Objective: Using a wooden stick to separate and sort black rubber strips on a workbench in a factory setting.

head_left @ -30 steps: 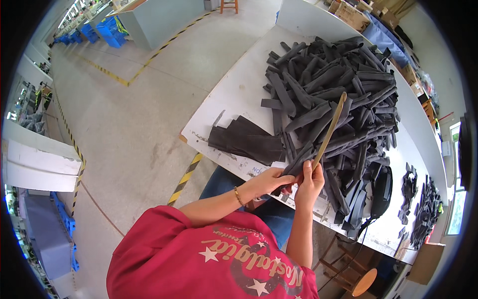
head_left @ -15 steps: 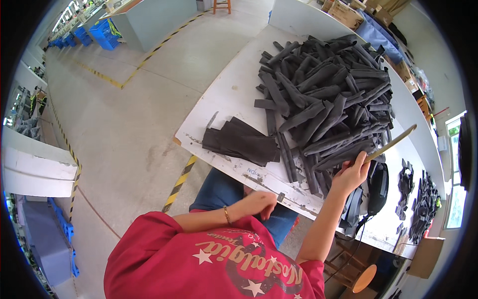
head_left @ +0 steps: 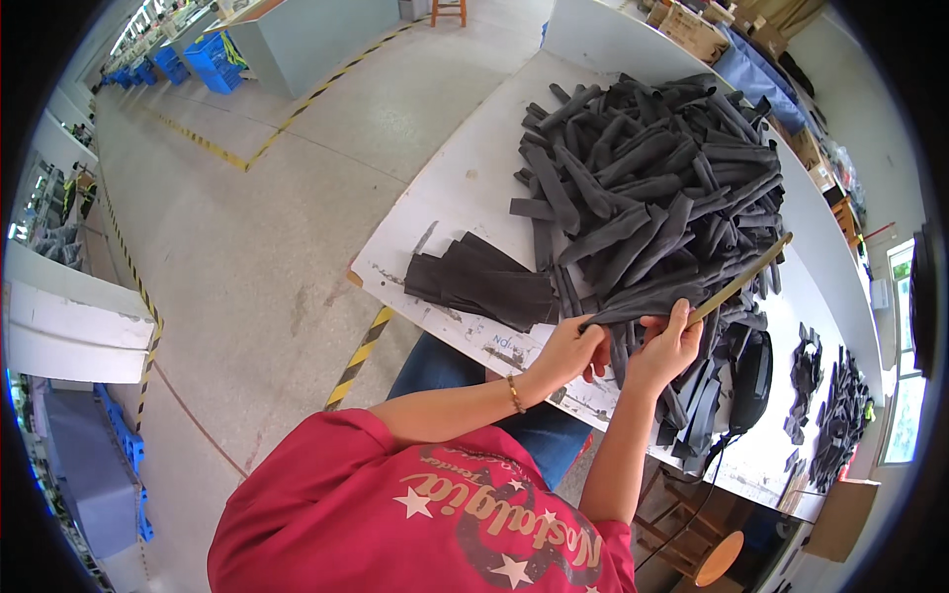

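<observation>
A thin, flat tan stick [head_left: 746, 280], perhaps wood or bamboo, slants up to the right from my right hand [head_left: 664, 353], whose fingers are closed around its lower end. My left hand [head_left: 573, 358] has come over the table's front edge and pinches the near end of a dark grey fabric tube [head_left: 643, 304]. This tube runs rightward to my right hand, at the front of a large heap of similar fabric tubes [head_left: 633, 163]. Whether the right fingers also grip the cloth is hidden. Flat dark fabric pieces [head_left: 479, 282] lie stacked left of my left hand.
The white table [head_left: 445, 188] has a raised border along its far and right sides. A black rounded object with a cord [head_left: 751, 381] sits right of my hands. Further right are smaller dark scraps [head_left: 845, 405]. A wooden stool [head_left: 717, 558] stands below the table.
My left hand has moved up and right from the table's edge and taken hold of a fabric tube. My right hand, with the stick, has shifted left and slightly down.
</observation>
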Action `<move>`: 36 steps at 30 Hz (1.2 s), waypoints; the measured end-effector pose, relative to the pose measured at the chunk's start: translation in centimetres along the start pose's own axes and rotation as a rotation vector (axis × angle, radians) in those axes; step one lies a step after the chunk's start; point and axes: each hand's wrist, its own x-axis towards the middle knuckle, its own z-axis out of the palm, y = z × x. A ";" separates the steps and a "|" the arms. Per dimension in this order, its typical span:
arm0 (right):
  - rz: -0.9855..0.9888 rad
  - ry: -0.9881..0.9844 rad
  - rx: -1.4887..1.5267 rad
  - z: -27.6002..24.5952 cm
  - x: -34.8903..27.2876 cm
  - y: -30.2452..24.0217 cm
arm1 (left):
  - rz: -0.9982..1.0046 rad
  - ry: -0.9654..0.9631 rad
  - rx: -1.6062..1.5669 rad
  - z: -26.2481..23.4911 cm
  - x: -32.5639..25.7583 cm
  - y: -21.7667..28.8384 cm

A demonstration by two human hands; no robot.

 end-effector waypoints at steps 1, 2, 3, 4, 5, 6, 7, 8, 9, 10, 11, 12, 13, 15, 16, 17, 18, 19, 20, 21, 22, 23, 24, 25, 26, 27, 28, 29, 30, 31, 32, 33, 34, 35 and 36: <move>0.002 0.003 0.000 -0.2 0.2 0.2 | -0.003 -0.001 0.001 -0.3 -0.2 -0.1; 0.000 0.018 -0.029 -0.5 0.5 0.4 | -0.061 -0.047 -0.003 -0.6 -0.5 -0.1; -0.001 0.033 -0.057 -0.7 0.7 0.4 | -0.120 -0.093 -0.008 -1.0 -0.9 -0.2; -0.022 0.096 0.010 -0.5 1.1 0.5 | -0.131 -0.138 0.006 -1.5 -1.2 -1.0; -0.019 0.096 0.011 -0.6 1.3 0.5 | -0.133 -0.136 0.008 -1.9 -1.6 -1.4; -0.019 0.114 -0.006 -0.7 1.6 0.4 | -0.100 -0.113 -0.037 -2.1 -1.8 -1.6; -0.019 0.132 -0.022 -0.8 1.8 0.3 | -0.068 -0.090 -0.081 -2.4 -1.9 -1.8; -0.008 0.089 -0.048 -1.0 1.8 0.3 | -0.028 -0.091 -0.093 -2.9 -1.8 -1.7; -0.007 0.092 -0.050 -1.0 1.7 0.3 | -0.031 -0.094 -0.093 -2.4 -1.7 -0.5; -0.011 0.078 -0.053 -0.9 1.3 0.3 | -0.011 -0.029 -0.100 -1.6 -1.7 0.7; -0.014 0.057 -0.054 -0.6 1.0 0.3 | 0.015 0.040 -0.107 -1.0 -1.6 1.8; -0.037 0.036 -0.049 -0.5 0.8 0.6 | 0.002 0.044 -0.047 -0.7 -1.1 2.1; -0.037 0.033 -0.048 -0.3 0.6 0.6 | 0.004 0.047 -0.047 -0.7 -0.8 1.7; -0.063 -0.002 -0.056 0.0 0.3 0.6 | -0.021 0.019 0.010 -1.3 -0.2 0.2; -0.063 0.037 -0.113 -0.2 0.8 0.2 | -0.021 0.017 0.010 -1.6 -0.4 -0.5; -0.060 0.077 -0.168 -0.8 1.9 -0.1 | -0.055 0.021 0.093 -2.0 -0.9 -1.2; -0.075 0.103 -0.141 -1.6 3.3 -0.1 | -0.090 0.023 0.175 -2.5 -1.3 -1.6; -0.122 0.117 -0.216 -2.6 4.8 -0.1 | -0.092 0.021 0.175 -3.4 -1.4 -2.0; -0.148 0.077 -0.425 -4.1 6.3 -0.2 | 0.197 0.100 0.441 -4.4 -1.6 -2.6; -0.173 0.038 -0.634 -5.7 7.6 -0.2 | 0.492 0.176 0.703 -5.3 -1.8 -3.0; -0.185 0.025 -0.628 -6.4 8.2 0.4 | 0.506 0.189 0.699 -6.6 -2.2 -2.7; -0.398 0.030 -0.828 -7.6 8.5 1.3 | 0.604 0.165 0.878 -7.8 -2.0 -1.9; -0.615 0.033 -1.024 -8.2 8.4 1.6 | 0.700 0.141 1.057 -9.0 -1.5 -1.2; -0.615 0.031 -1.024 -9.0 8.1 1.8 | 0.699 0.142 1.057 -9.7 -1.0 -0.7; -0.532 0.025 -1.015 -9.1 7.1 1.8 | 0.735 0.076 1.172 -10.7 -0.6 -0.2; -0.450 0.028 -1.009 -9.6 6.2 1.6 | 0.773 -0.004 1.283 -11.3 -0.2 0.2; -0.585 -0.016 -0.846 -10.5 5.9 2.5 | 0.744 -0.060 1.319 -11.9 0.4 0.1; -0.581 -0.015 -0.848 -10.7 5.0 2.0 | 0.740 -0.063 1.319 -12.5 1.0 0.1; -0.394 -0.139 -0.874 -10.5 3.7 1.0 | 0.765 -0.050 1.333 -13.0 1.5 0.2; -0.205 -0.261 -0.893 -10.4 2.5 0.5 | 0.791 -0.037 1.347 -13.5 2.0 0.2; -0.202 -0.362 -0.767 -10.7 2.0 0.8 | 0.741 -0.066 1.363 -13.7 2.5 0.3; -0.204 -0.355 -0.769 -11.2 1.4 0.5 | 0.745 -0.073 1.361 -14.1 2.8 0.3; -0.115 -0.473 -0.803 -11.7 0.8 0.1 | 0.658 -0.093 1.362 -14.5 3.1 0.3; -0.022 -0.593 -0.835 -12.3 0.4 -0.1 | 0.568 -0.111 1.361 -14.6 3.2 0.6; -0.021 -0.591 -0.836 -13.0 0.0 -0.3 | 0.568 -0.102 1.307 -14.5 3.3 0.9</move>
